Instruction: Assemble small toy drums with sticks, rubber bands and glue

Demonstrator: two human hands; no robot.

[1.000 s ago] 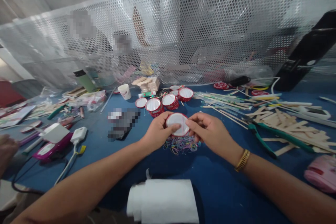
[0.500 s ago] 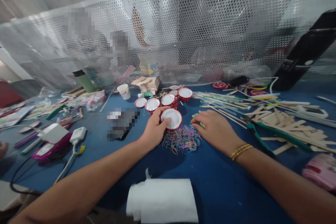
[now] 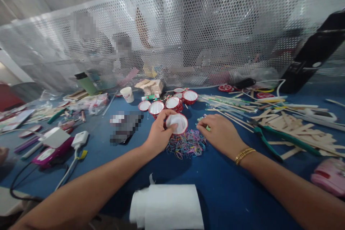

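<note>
My left hand (image 3: 159, 134) grips a small round red-rimmed cap with a white face (image 3: 178, 122), tilted just above a heap of coloured rubber bands (image 3: 187, 144) on the blue table (image 3: 215, 187). To its right, my right hand (image 3: 219, 132) rests knuckles up on the table. Its fingertips pinch a small green piece (image 3: 207, 127) at the edge of the rubber bands. Several more red-and-white caps (image 3: 168, 103) stand in a cluster just beyond my hands.
Wooden sticks (image 3: 293, 124) and green-handled pliers (image 3: 272, 134) lie to the right, a pink object (image 3: 329, 178) at the right edge. A white paper roll (image 3: 167, 206) sits near me. A paper cup (image 3: 127, 94), chargers (image 3: 56, 142) and clutter lie left. A perforated metal screen (image 3: 188, 36) closes the back.
A second ago both hands held the cap up together. My right hand let go and dropped to the table beside the rubber bands; my left hand lowered the cap and keeps it.
</note>
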